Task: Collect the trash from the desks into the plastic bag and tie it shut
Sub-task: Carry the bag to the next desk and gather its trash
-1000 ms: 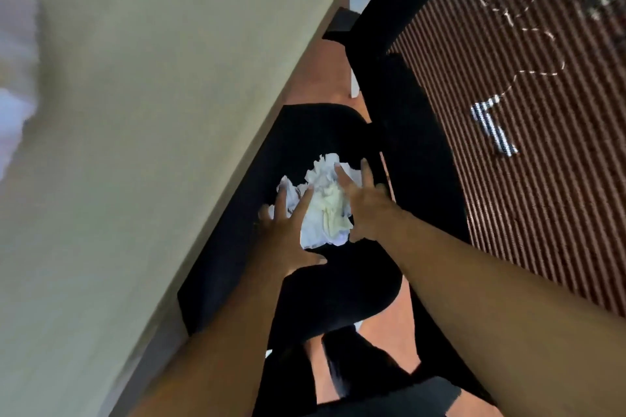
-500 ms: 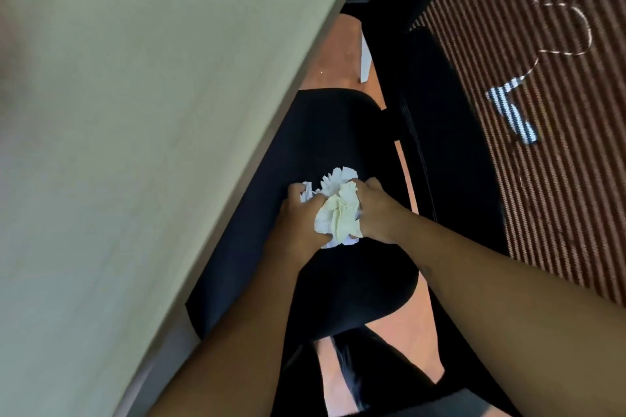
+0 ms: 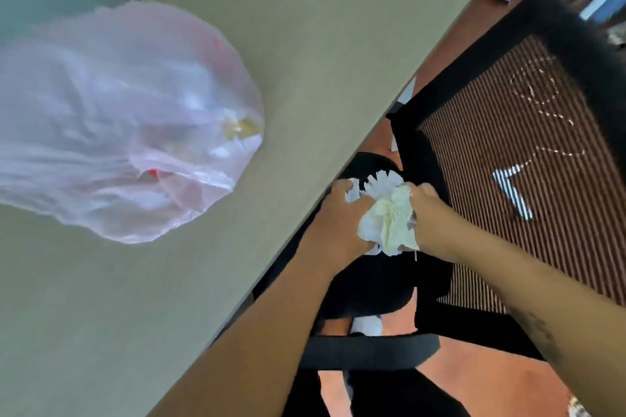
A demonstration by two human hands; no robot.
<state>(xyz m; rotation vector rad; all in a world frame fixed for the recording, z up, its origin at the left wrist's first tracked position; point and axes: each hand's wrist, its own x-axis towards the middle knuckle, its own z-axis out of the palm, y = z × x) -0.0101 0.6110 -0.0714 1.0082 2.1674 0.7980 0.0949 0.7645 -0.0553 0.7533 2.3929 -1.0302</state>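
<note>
hands: left hand [image 3: 342,213] and right hand [image 3: 428,213] both squeezing the crumpled tissue wad [image 3: 388,218]
bag: plastic bag [image 3: 135,118] sitting on the desk [image 3: 338,61], off left, nearer the left hand

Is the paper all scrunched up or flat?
Scrunched up. The paper wad is bunched and creased, squeezed between the left hand and right hand.

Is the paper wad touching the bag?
Apart. Head view: left hand and right hand grip the wad over the chair; bare desk lies between it and the bag.
</note>
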